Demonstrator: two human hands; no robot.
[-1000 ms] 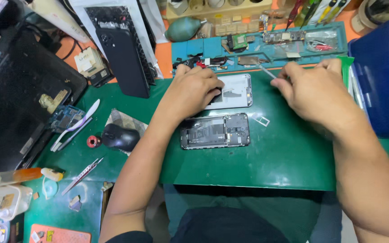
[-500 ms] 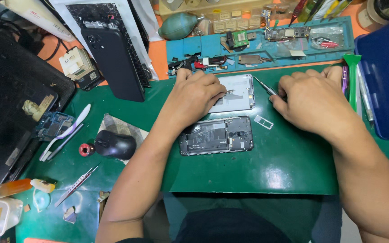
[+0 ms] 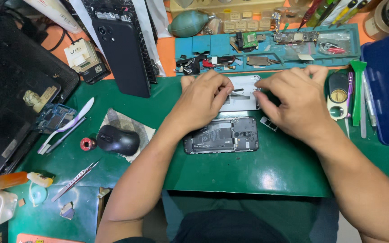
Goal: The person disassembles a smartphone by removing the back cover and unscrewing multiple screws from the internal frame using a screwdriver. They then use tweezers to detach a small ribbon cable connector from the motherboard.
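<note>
**A:** From the head camera, what are the hands on?

**B:** Both sit at the far edge of the green mat [image 3: 257, 175]; the left hand [image 3: 203, 100] lies curled over the left end of a white phone panel [image 3: 241, 96], fingers bent and pressing it down; the right hand [image 3: 293, 103] is curled at the panel's right end, fingertips pinched together, though what they pinch is hidden, so I cannot tell if it grips anything.

**A:** What has changed?

**B:** A second ago a thin metal tool showed at the right hand; now no tool is visible and that hand has closed in on the panel's edge; I judge the work has moved from prying to fingertip handling.

**A:** And nearby?

**B:** An opened phone body [image 3: 221, 136] lies just nearer than the panel, mid-mat, apart from both hands; a small tray piece [image 3: 269, 123] rests just beside the right hand; a black mouse [image 3: 118, 139] sits toward the left edge; a blue parts tray [image 3: 266, 47] runs beyond the far edge.
</note>
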